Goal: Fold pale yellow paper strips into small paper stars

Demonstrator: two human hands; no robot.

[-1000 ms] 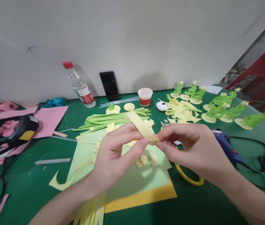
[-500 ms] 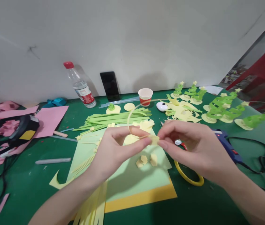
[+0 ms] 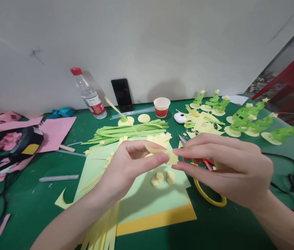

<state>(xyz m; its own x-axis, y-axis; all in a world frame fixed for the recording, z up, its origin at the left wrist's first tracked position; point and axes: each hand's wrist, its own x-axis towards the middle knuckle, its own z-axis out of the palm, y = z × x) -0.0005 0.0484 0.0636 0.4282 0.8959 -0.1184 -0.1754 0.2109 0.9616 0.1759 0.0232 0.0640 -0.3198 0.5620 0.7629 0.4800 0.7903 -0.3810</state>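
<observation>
My left hand (image 3: 129, 165) pinches a pale yellow paper strip (image 3: 173, 158) between thumb and fingers, over the light green sheet. The strip's near end is folded into a small flat shape. Its long tail appears to rise behind the left hand toward the bottle. My right hand (image 3: 230, 168) grips the folded end from the right, a fingertip at its upper edge and the thumb at its lower edge. Below the hands, several small folded paper pieces (image 3: 170, 177) lie on the green sheet (image 3: 141, 205). Scissors (image 3: 209, 199) with yellow handles lie partly hidden under the right hand.
Pale yellow strips (image 3: 102, 229) lie at front left, green strips (image 3: 131, 132) behind. Along the wall stand a bottle (image 3: 92, 99), a phone (image 3: 122, 95) and a paper cup (image 3: 161, 107). Green spiral ornaments (image 3: 249, 116) stand right, near a black cable (image 3: 287, 161). Pink paper (image 3: 57, 133) lies left.
The strip's tail has swung from a loop near the cup to the left, toward the bottle. My right hand has turned and its fingers have straightened at the folded end.
</observation>
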